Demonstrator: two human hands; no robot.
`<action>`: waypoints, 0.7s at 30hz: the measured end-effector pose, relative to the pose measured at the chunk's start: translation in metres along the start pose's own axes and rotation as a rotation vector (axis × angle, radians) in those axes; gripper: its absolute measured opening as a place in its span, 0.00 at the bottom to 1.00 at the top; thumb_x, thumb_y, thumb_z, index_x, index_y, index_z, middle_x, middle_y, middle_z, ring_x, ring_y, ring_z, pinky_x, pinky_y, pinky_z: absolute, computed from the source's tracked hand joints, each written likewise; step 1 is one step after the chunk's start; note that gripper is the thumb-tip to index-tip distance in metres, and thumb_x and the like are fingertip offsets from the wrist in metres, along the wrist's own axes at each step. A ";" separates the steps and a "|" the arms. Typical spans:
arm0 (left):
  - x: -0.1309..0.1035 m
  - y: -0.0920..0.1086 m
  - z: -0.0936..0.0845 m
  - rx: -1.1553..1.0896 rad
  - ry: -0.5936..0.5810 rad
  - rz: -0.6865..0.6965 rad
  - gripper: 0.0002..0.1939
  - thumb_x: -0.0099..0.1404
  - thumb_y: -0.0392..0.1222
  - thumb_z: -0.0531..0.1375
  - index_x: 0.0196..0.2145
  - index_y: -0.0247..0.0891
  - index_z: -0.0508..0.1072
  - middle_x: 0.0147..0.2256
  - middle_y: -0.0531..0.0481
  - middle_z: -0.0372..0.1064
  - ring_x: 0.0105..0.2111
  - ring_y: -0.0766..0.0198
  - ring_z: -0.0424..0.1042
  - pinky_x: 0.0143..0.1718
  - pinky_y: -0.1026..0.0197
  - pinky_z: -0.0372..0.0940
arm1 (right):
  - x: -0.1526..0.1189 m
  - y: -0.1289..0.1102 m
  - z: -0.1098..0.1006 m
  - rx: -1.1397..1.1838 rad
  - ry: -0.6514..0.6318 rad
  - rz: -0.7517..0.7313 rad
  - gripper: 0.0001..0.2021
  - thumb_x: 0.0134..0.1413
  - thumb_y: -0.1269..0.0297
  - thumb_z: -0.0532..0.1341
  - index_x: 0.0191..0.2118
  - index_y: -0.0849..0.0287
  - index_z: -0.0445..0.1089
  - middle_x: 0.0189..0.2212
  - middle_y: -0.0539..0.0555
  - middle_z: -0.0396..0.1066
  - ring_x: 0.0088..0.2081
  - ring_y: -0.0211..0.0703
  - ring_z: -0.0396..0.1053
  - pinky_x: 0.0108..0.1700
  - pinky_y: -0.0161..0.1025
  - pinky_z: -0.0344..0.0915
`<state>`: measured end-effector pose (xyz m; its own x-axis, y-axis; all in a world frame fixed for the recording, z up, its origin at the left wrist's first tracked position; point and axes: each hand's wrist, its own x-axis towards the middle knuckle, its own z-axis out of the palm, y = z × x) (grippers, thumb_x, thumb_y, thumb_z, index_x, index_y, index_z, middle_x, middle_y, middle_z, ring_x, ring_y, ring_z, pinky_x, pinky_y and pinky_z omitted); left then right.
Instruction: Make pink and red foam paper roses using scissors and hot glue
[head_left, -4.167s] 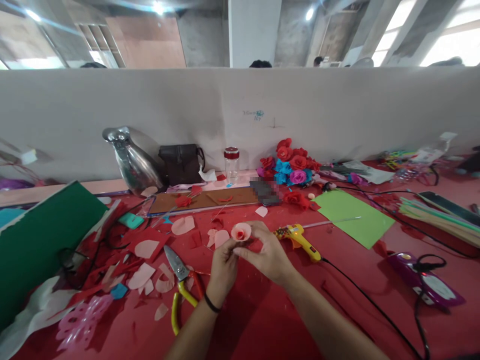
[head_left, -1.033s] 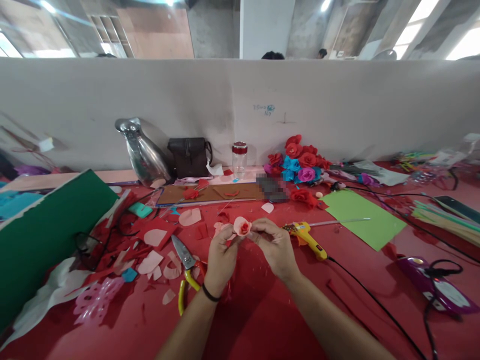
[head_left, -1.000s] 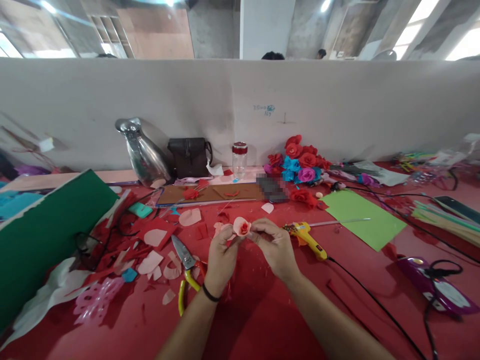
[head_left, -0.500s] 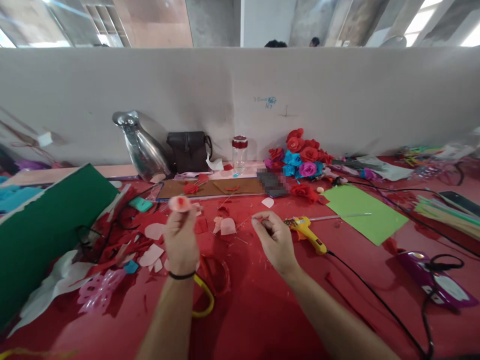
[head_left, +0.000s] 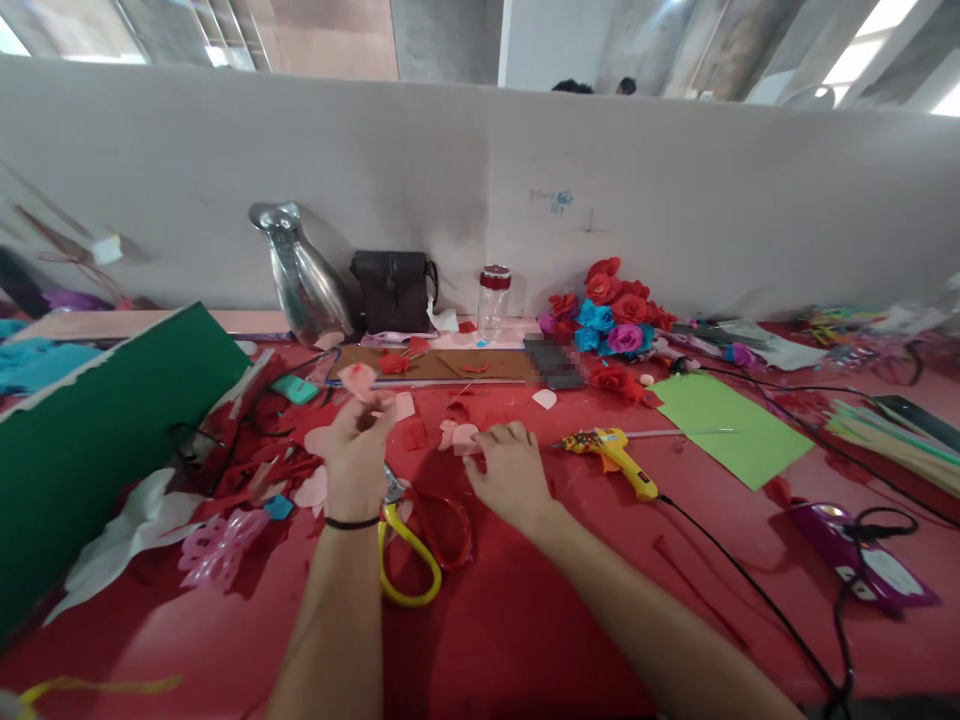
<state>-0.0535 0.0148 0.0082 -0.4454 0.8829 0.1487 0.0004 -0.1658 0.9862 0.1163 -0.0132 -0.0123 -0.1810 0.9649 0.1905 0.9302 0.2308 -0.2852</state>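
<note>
pinching a pink paper flower (head_left: 357, 380) by its base, the left hand (head_left: 354, 465) is raised over the left part of the red table (head_left: 525, 640), a black band (head_left: 352, 524) around its wrist. the flower sits just above the fingertips, its red centre showing. to the right, the right hand (head_left: 514, 475) reaches down with bent fingers, their tips at a pink paper petal (head_left: 466, 440) lying on the table; i cannot tell whether they grip it or only touch it.

between the two forearms lie scissors (head_left: 396, 519), yellow and red handles toward the near side, the blades mostly hidden by the left hand. right of the right hand rests a yellow glue gun (head_left: 626, 465), its cord running to the near right. beyond it on the right lies a light green sheet (head_left: 735, 430). at the far side, a bunch of red, blue and purple flowers (head_left: 622, 310) leans near the grey partition (head_left: 420, 160).
</note>
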 end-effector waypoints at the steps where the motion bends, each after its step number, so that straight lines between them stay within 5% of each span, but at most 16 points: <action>1: -0.002 -0.002 0.005 -0.005 -0.037 -0.054 0.08 0.47 0.43 0.63 0.26 0.37 0.72 0.24 0.55 0.67 0.26 0.68 0.64 0.31 0.63 0.59 | 0.002 -0.005 0.001 -0.042 -0.008 0.000 0.14 0.52 0.60 0.57 0.42 0.60 0.71 0.39 0.61 0.72 0.44 0.55 0.61 0.44 0.48 0.54; 9: -0.009 -0.013 0.024 0.170 -0.247 -0.133 0.12 0.48 0.48 0.61 0.23 0.34 0.73 0.17 0.54 0.64 0.24 0.65 0.65 0.28 0.63 0.60 | 0.009 -0.009 0.003 -0.027 0.063 0.016 0.09 0.55 0.67 0.55 0.36 0.58 0.73 0.36 0.57 0.74 0.42 0.49 0.64 0.41 0.44 0.53; 13: -0.007 -0.018 0.032 0.604 -0.305 -0.057 0.10 0.53 0.44 0.57 0.20 0.35 0.71 0.19 0.47 0.68 0.27 0.59 0.69 0.29 0.62 0.59 | -0.011 0.005 -0.009 0.119 0.200 0.021 0.07 0.53 0.69 0.56 0.33 0.57 0.72 0.33 0.55 0.74 0.39 0.47 0.65 0.41 0.41 0.55; 18: -0.004 -0.024 0.054 0.767 -0.338 -0.058 0.06 0.50 0.39 0.59 0.19 0.37 0.68 0.26 0.39 0.72 0.34 0.51 0.71 0.35 0.57 0.59 | -0.054 0.073 -0.037 0.136 0.393 0.133 0.11 0.56 0.63 0.52 0.35 0.58 0.71 0.32 0.57 0.73 0.36 0.47 0.67 0.42 0.41 0.58; 21: -0.001 -0.028 0.064 0.701 -0.335 -0.074 0.04 0.45 0.34 0.60 0.17 0.37 0.67 0.25 0.40 0.71 0.35 0.50 0.71 0.35 0.57 0.58 | -0.065 0.127 -0.047 -0.007 0.318 0.374 0.12 0.51 0.60 0.55 0.38 0.61 0.70 0.37 0.62 0.72 0.40 0.52 0.66 0.44 0.45 0.58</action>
<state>0.0044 0.0473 -0.0149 -0.1723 0.9849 -0.0152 0.5968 0.1167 0.7938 0.2611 -0.0530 -0.0164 0.2716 0.8950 0.3539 0.9152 -0.1265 -0.3825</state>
